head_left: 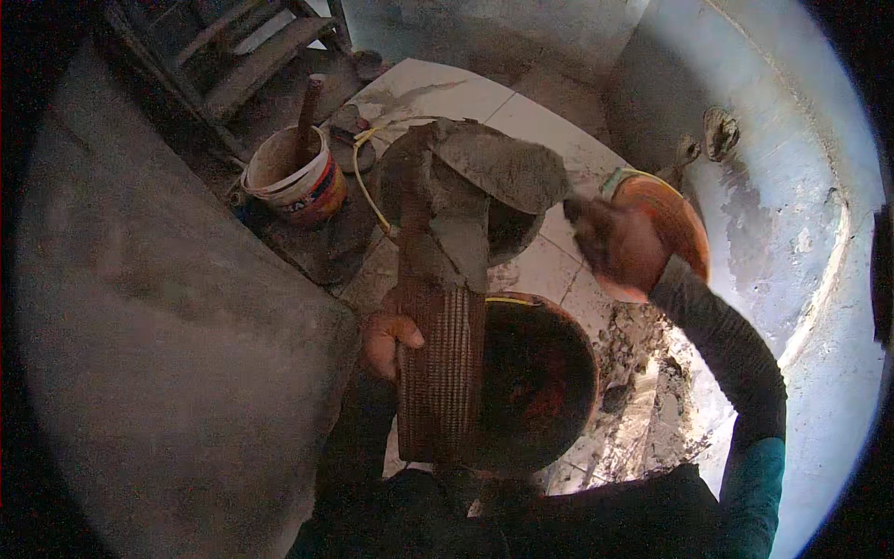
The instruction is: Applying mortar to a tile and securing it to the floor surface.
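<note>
My left hand [389, 343] grips the left edge of a long brown tile [440, 368] with a ribbed face, its thumb on the front. Wet grey mortar [452, 244] covers the tile's far end. My right hand [626, 240], smeared by motion, is closed at the handle end of a trowel [503, 166], whose broad blade is coated with grey mortar and lies over the tile's far end. Beneath the blade is a dark round tub [512, 228], partly covered. Under the tile's right side sits a second round tub [545, 377], reddish-brown with a dark inside.
A white bucket [281, 191] with a brown stick stands at the back left, before wooden steps [270, 65]. An orange tub [678, 219] is behind my right hand. Mortar spills [643, 391] lie on the floor tiles. Walls [186, 345] rise on both sides.
</note>
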`<state>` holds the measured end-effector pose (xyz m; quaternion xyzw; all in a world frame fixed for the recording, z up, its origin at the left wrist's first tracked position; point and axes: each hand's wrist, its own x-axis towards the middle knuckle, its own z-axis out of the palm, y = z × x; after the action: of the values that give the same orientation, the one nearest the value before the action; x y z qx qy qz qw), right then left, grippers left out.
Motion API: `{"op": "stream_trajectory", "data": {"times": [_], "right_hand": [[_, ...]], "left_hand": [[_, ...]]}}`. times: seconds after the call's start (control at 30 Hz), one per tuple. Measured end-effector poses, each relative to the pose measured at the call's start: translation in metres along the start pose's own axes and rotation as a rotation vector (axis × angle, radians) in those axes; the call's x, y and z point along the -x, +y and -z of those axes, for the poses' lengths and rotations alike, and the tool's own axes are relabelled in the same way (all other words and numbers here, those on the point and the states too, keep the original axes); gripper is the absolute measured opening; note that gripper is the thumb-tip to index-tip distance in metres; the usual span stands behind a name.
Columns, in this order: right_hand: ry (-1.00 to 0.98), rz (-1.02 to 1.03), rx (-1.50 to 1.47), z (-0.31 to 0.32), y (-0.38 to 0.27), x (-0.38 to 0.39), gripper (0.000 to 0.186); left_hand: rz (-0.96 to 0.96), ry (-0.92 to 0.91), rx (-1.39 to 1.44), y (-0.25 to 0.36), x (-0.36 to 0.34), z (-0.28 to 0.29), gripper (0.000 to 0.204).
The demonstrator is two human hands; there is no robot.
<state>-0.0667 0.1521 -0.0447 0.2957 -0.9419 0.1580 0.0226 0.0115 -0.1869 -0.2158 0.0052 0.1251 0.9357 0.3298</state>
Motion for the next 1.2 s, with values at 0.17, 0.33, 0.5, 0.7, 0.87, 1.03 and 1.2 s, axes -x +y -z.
{"op": "stream_trajectory", "data": {"times": [0.17,0.33,0.5,0.7,0.87,1.03,1.2], "right_hand": [[0.023,-0.017,-0.042,-0.038,0.007,0.028,0.050],[-0.275,-0.219,-0.323,-0.016,0.044,0.032,0.042],[-0.161,0.011,0.506,-0.005,0.040,-0.030,0.043],[-0.538,-0.187,0.670,-0.118,0.028,-0.160,0.028],[-0.937,-0.178,0.586,-0.172,0.025,-0.180,0.032],[-0.618,0.546,0.410,-0.096,0.042,-0.154,0.020],[-1.418,1.067,1.042,-0.064,-0.009,-0.180,0.021]], "left_hand": [[0.206,-0.142,0.210,0.008,-0.006,-0.004,0.048],[-0.043,-0.114,0.200,0.025,-0.005,-0.031,0.050],[-0.199,0.209,-0.092,0.032,-0.015,-0.041,0.053],[-0.205,0.338,-0.083,0.037,-0.037,-0.040,0.051],[-0.207,0.446,-0.043,0.034,-0.038,-0.033,0.048],[-0.081,0.392,-0.123,0.044,-0.035,-0.018,0.048],[-0.114,0.420,0.052,0.032,-0.039,-0.024,0.048]]}}
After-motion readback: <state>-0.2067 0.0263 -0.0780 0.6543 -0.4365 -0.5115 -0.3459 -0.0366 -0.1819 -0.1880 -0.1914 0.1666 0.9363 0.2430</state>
